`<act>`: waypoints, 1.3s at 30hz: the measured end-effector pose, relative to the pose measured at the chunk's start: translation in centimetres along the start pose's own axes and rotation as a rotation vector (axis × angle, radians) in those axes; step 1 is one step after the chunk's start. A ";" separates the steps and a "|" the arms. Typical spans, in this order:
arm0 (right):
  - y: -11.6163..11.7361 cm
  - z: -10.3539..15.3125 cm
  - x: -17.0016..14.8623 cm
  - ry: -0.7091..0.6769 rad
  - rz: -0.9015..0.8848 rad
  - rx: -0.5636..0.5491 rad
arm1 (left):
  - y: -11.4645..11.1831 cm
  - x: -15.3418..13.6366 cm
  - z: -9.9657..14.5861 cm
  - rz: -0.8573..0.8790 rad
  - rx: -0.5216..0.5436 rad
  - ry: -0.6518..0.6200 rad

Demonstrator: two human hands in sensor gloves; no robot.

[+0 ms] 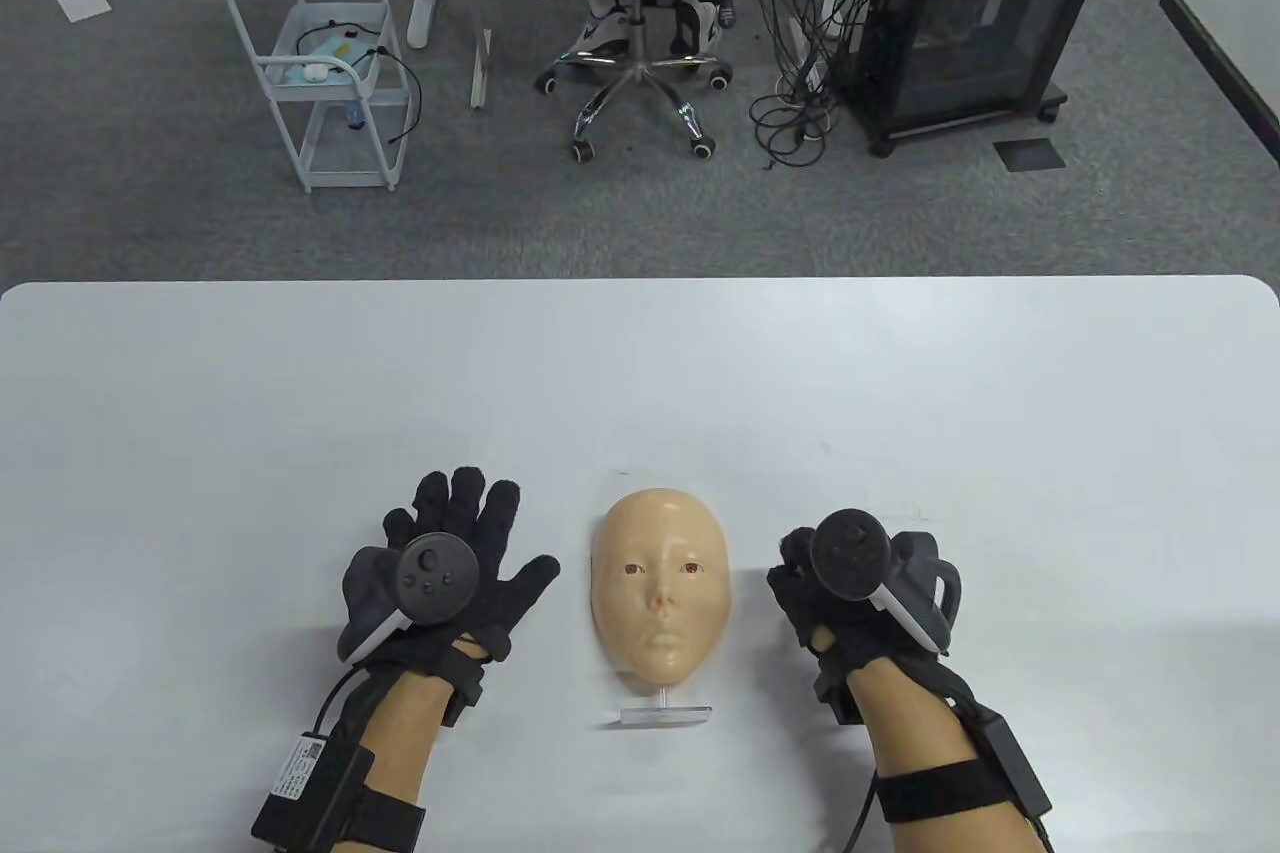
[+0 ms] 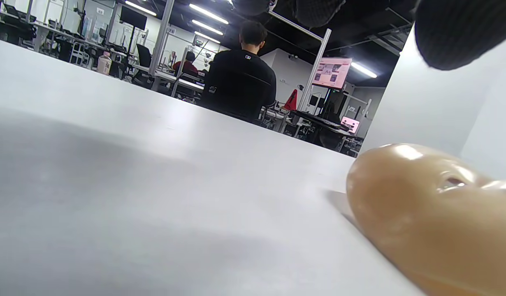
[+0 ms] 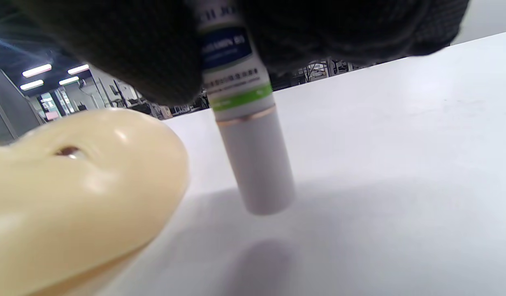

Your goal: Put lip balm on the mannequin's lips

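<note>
Lip balm (image 3: 253, 139), a white capped tube with a green band, is gripped in the clenched right hand (image 1: 850, 593), just right of the mannequin face (image 1: 658, 593); its capped end hangs just above the white surface (image 1: 640, 373). The face is propped on a clear stand (image 1: 665, 715). The left hand (image 1: 450, 573) is laid flat with fingers spread, grasping nothing, just left of the face.
</note>
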State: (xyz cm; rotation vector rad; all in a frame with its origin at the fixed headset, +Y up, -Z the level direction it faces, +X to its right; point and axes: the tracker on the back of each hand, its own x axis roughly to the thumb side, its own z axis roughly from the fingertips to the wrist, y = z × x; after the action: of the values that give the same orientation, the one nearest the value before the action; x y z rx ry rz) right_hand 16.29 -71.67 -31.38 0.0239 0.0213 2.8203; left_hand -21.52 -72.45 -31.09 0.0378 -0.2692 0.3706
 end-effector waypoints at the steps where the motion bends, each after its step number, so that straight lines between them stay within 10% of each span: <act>1: 0.1 0.0 0.1 0.002 0.013 0.001 | -0.1 -0.1 0.0 0.008 0.008 0.003; 17: 1.1 -0.2 -0.3 0.065 -0.009 0.165 | -0.3 -0.3 -0.3 0.045 0.009 0.008; 29: -3.5 2.8 0.0 -0.193 -0.147 -0.359 | -0.4 0.0 -0.4 0.053 0.016 -0.003; 39: -2.0 2.2 0.1 -0.229 -0.112 -0.223 | 0.0 0.6 -0.3 0.062 0.032 -0.018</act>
State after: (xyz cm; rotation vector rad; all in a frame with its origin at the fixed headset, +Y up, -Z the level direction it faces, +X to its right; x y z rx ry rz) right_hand 16.86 -69.71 -29.22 0.2851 -0.3331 2.6739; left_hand -20.94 -72.18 -31.19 0.0643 -0.2830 0.4368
